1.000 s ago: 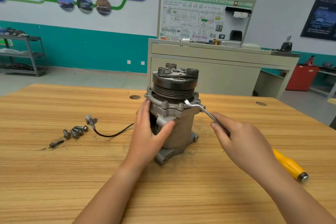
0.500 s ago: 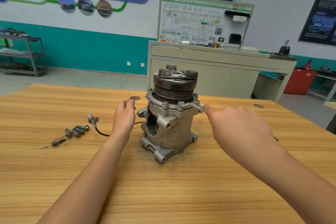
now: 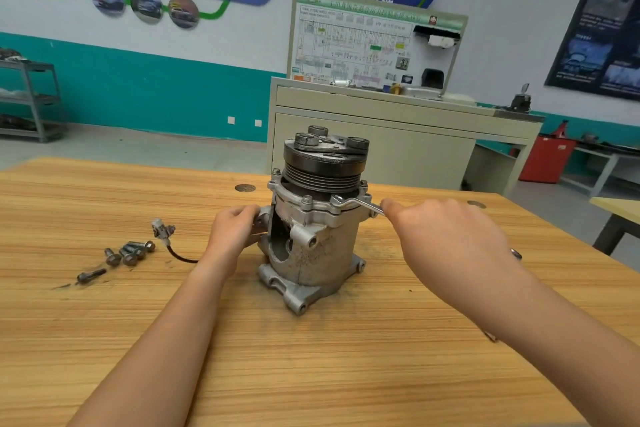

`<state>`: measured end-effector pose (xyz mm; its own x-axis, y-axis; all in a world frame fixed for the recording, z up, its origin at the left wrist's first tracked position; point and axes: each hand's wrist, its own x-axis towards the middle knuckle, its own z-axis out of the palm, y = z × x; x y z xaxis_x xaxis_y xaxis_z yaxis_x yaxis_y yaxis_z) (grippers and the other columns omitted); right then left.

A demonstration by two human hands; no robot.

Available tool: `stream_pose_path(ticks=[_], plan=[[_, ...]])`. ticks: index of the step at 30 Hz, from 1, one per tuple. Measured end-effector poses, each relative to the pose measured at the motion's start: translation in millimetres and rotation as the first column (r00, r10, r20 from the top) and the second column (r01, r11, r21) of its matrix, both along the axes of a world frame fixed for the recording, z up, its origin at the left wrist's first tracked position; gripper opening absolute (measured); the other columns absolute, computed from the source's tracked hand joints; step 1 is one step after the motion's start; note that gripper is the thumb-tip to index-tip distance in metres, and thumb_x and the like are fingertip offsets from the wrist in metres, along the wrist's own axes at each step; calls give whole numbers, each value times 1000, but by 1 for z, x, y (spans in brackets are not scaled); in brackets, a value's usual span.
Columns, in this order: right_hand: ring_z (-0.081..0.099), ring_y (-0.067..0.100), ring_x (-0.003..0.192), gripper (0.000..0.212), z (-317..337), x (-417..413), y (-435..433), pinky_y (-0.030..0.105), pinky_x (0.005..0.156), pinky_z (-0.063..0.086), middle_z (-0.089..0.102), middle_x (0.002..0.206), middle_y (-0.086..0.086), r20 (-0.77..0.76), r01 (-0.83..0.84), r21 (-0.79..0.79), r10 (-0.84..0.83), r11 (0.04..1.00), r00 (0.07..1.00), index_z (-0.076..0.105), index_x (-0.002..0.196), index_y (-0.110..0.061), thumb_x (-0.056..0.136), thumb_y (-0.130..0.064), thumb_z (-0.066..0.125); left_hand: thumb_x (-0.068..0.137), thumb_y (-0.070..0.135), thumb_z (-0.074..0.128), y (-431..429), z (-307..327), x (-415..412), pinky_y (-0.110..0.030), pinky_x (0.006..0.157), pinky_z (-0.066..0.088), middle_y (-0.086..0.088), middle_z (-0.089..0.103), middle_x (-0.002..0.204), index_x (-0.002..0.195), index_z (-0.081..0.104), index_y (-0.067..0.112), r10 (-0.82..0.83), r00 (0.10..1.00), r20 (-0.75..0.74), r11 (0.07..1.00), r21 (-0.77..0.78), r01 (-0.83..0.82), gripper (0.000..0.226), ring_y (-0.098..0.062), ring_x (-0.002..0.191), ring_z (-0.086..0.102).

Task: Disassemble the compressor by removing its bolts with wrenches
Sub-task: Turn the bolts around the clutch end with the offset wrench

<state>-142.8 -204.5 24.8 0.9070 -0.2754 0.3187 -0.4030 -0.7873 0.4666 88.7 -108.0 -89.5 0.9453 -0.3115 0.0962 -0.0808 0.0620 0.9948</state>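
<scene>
A grey cast-metal compressor (image 3: 311, 246) with a black grooved pulley is standing upright mid-table on the light wooden table (image 3: 311, 374). The left hand (image 3: 232, 229) is gripping its left side, fingers curled. The right hand (image 3: 446, 239) is clasping a slim silver offset wrench (image 3: 356, 203), whose ring end seems to be sitting on a flange bolt. Loose dark bolts (image 3: 126, 253) are lying well left.

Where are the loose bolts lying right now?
In the head view the loose bolts lie clustered on the wooden table, left of the compressor and the left hand, just beside the grey plug on the black cable.
</scene>
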Motion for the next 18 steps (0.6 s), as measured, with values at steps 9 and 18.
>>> stream_pose_path(ticks=[9,18], plan=[[35,17,54,46,6,-1,-9,25,39,20,27,59,-4,-5,22,-50,-22,999,1000,42,129,-22,89,-1,40,85,14,42,8,-4,-13,-38,73,47,-10,59,73,66,53,8,113,988,108,991,58,-120,23,-20,75,55],[32,13,50,21,17,12,-18,23,40,23,33,60,-3,-94,1,-102,-11,995,995,55,107,-19,94,-16,39,86,14,44,4,-7,-28,-29,56,35,-13,49,69,70,54,-4,221,959,176,972,47,-232,27,-19,61,45]])
